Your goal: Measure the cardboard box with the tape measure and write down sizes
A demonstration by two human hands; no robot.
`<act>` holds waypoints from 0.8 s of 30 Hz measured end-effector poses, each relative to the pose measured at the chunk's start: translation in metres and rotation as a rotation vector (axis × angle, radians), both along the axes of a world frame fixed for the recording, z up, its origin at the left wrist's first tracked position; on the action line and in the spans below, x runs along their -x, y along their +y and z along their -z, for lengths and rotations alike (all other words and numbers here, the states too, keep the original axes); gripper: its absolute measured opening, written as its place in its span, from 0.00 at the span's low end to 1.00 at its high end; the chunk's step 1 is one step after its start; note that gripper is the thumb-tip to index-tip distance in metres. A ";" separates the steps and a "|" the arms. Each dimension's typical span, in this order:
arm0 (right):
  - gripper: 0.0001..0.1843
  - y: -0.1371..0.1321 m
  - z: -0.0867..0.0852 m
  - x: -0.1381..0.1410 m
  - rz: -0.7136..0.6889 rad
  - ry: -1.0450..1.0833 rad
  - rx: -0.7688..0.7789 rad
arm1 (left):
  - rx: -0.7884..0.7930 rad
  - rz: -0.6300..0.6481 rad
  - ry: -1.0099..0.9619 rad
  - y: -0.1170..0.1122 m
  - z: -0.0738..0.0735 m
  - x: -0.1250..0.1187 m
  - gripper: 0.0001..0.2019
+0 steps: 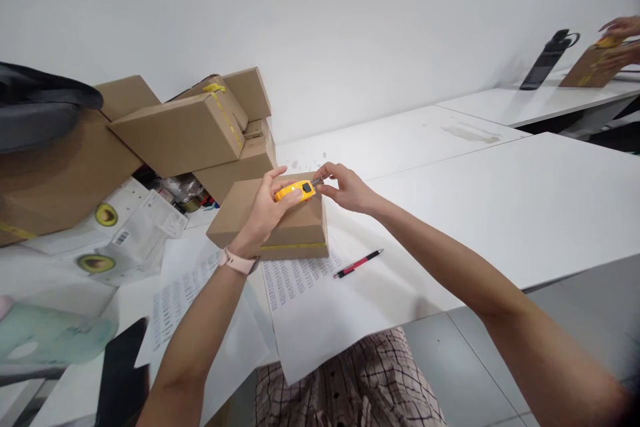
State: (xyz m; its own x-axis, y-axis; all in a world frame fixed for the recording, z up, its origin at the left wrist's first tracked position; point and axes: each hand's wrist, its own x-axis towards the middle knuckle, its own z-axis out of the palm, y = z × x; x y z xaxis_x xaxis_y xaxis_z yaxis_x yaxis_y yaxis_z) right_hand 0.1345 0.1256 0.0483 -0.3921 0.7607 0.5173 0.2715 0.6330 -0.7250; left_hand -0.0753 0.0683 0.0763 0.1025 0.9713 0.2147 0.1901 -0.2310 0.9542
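Tabletop (480,213) open R of box (300,227); stacked cartons (185,130) block L; pen (359,263) in way nr box.

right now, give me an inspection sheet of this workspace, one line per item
surface: white table with greyish marks toward the wall
job's things: yellow tool, likely a cutter, above a cardboard box with yellow tape
clutter: printed sheets, red-and-black pen, stacked boxes, avocado-print packages
hands: left hand grips the yellow tool; right hand pinches its dark end
cables: nothing seen
surroundings: white wall; at far right, a dark bottle and another person's hands at a small box
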 end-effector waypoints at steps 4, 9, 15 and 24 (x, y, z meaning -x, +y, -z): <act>0.04 -0.019 -0.038 0.002 -0.353 0.069 0.166 | 0.191 0.235 -0.004 -0.041 -0.008 0.010 0.35; 0.13 -0.025 -0.039 0.034 -0.456 0.038 0.213 | 0.281 0.207 -0.178 -0.086 -0.001 0.034 0.26; 0.26 -0.028 0.008 0.053 -0.246 -0.286 -0.083 | -0.121 -0.334 -0.490 -0.101 0.007 0.107 0.20; 0.28 -0.011 0.035 -0.007 -0.090 -0.458 -0.197 | 0.030 -0.397 -0.570 -0.050 0.067 0.132 0.20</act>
